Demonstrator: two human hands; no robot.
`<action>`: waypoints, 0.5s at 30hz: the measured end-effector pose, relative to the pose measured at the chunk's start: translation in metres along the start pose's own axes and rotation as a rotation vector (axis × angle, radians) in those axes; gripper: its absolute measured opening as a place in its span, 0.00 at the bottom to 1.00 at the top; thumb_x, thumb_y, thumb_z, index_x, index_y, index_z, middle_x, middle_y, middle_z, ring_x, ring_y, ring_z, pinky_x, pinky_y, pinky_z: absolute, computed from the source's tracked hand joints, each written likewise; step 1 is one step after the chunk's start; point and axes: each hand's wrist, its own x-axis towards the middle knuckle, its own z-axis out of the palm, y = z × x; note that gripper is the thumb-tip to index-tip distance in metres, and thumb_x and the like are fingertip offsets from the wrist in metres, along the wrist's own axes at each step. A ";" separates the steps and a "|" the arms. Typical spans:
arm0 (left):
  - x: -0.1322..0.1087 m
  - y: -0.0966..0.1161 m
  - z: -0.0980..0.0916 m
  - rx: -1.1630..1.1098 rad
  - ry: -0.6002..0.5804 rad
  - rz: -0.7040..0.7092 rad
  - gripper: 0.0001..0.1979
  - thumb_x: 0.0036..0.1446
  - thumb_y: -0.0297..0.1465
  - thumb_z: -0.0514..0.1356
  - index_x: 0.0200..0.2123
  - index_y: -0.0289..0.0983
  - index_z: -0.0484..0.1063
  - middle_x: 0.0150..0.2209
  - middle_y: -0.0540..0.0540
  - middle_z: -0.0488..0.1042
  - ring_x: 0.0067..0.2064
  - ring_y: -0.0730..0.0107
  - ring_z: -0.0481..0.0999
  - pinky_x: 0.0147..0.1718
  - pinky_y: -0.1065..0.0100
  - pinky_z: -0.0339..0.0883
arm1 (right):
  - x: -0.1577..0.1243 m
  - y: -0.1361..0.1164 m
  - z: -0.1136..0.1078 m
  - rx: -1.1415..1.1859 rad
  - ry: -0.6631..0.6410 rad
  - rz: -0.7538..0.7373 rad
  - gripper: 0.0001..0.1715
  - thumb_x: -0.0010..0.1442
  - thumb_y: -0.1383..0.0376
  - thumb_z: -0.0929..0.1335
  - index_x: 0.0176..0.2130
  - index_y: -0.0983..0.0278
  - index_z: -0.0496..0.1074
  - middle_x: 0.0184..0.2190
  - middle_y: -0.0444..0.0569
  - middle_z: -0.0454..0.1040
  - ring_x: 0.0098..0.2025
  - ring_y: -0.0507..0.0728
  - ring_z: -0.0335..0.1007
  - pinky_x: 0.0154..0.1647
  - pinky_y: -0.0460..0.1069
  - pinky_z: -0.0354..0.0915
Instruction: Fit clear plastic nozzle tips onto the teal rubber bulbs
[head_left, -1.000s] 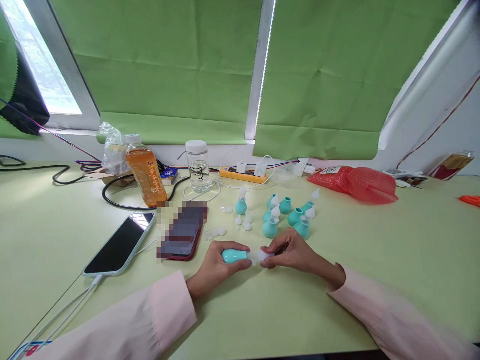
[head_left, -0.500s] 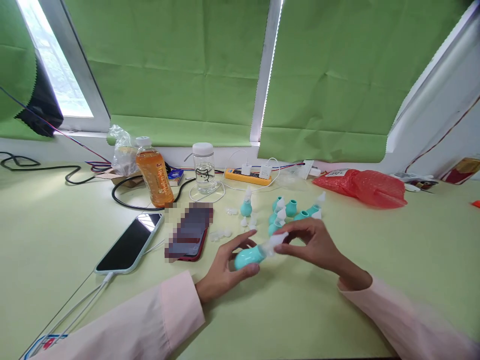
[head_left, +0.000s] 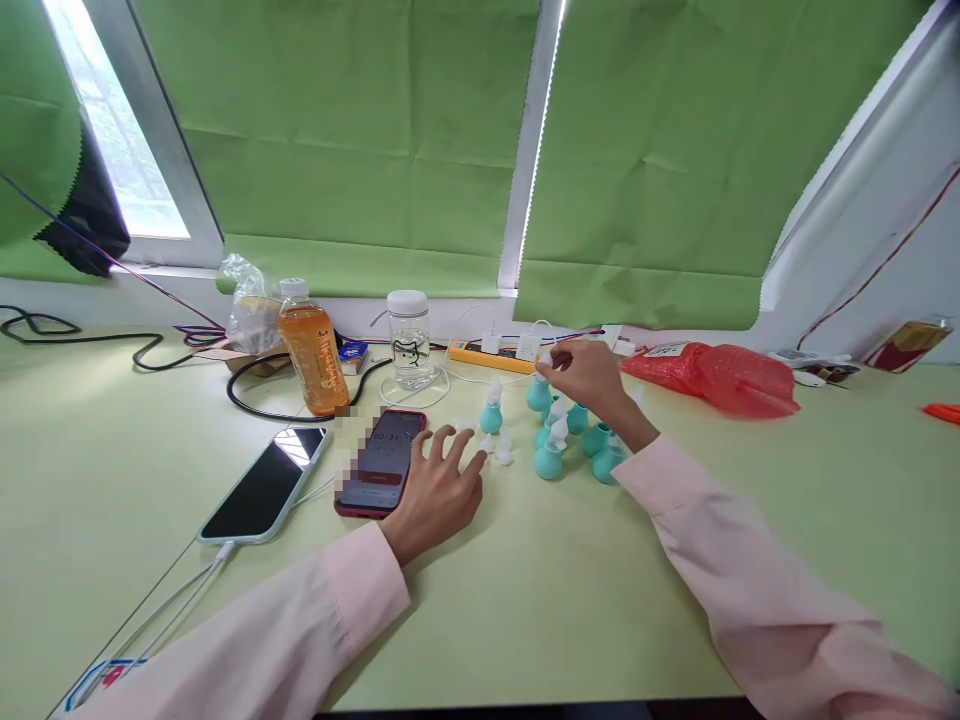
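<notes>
My right hand (head_left: 585,375) pinches the whitish tip of a teal bulb nasal aspirator (head_left: 538,394) at the back of a cluster of teal bulbs. Some in that cluster carry clear tips, such as the aspirator (head_left: 548,460) at the front; a bulb (head_left: 596,438) shows none. Just left of the cluster, another tipped aspirator (head_left: 491,412) stands upright. My left hand (head_left: 442,490) is open, palm down, its fingers spread beside the red-cased phone (head_left: 375,470). Small clear plastic pieces (head_left: 501,448) lie near its fingertips; others are partly hidden behind the fingers.
At left lies a second phone (head_left: 262,485) with a cable plugged in. Behind stand an orange drink bottle (head_left: 313,350) and a clear jar (head_left: 410,345). A yellow power strip (head_left: 480,355) runs along the wall. A red plastic bag (head_left: 720,375) lies at back right.
My right hand has carried the aspirator away to the back of the cluster. My left hand has let go of its bulb, opened and moved left toward the small clear pieces and phone.
</notes>
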 end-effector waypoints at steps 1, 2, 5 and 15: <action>0.001 -0.002 -0.002 0.016 -0.018 -0.031 0.13 0.51 0.28 0.50 0.41 0.37 0.66 0.47 0.40 0.62 0.47 0.50 0.57 0.41 0.49 0.52 | 0.000 0.001 0.006 -0.041 -0.082 0.027 0.10 0.44 0.60 0.65 0.25 0.64 0.70 0.24 0.46 0.72 0.29 0.55 0.67 0.28 0.46 0.59; 0.003 -0.005 -0.004 0.023 -0.038 -0.064 0.13 0.51 0.28 0.50 0.41 0.37 0.66 0.46 0.40 0.63 0.47 0.50 0.57 0.40 0.51 0.53 | 0.000 0.002 0.012 -0.072 -0.152 0.046 0.10 0.44 0.60 0.65 0.26 0.64 0.71 0.25 0.47 0.72 0.30 0.55 0.67 0.27 0.46 0.59; 0.007 -0.011 -0.012 0.015 -0.100 -0.158 0.13 0.51 0.27 0.49 0.41 0.38 0.66 0.44 0.42 0.64 0.45 0.53 0.58 0.36 0.55 0.55 | -0.001 0.007 0.024 -0.107 -0.250 0.060 0.11 0.41 0.60 0.67 0.28 0.64 0.71 0.26 0.48 0.72 0.31 0.56 0.67 0.25 0.46 0.58; 0.006 -0.015 -0.002 0.001 -0.287 -0.193 0.13 0.51 0.29 0.50 0.40 0.36 0.66 0.35 0.43 0.70 0.42 0.55 0.60 0.35 0.56 0.53 | -0.034 -0.021 -0.005 0.058 0.337 -0.419 0.10 0.51 0.64 0.63 0.34 0.66 0.69 0.35 0.52 0.71 0.40 0.59 0.63 0.38 0.53 0.59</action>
